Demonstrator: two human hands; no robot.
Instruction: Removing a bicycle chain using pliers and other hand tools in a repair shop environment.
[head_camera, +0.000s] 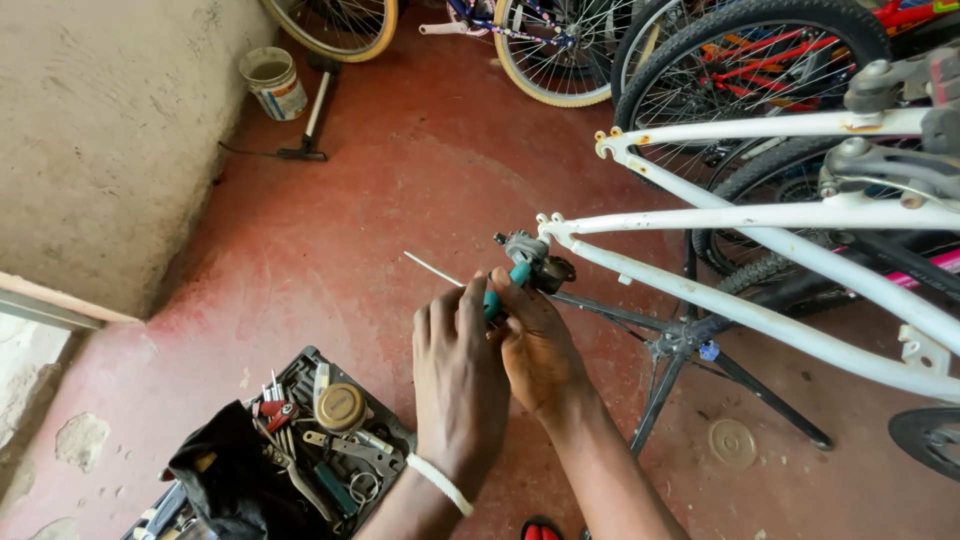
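Note:
A white bicycle frame (760, 218) without wheels rests on a black stand (668, 345). At its rear dropout hangs a grey and black derailleur (538, 259). My left hand (458, 372) and my right hand (535, 345) are closed together just below it, around a tool with a teal handle (506, 284) whose tip meets the derailleur. A thin white cable end (432, 268) sticks out to the left of my fingers.
An open tool case (305, 450) with keys, pliers and a round tin lies on the red floor at lower left. A paint bucket (273, 83) and a floor pump (312, 115) stand by the wall. Several bicycles (720, 60) crowd the top right.

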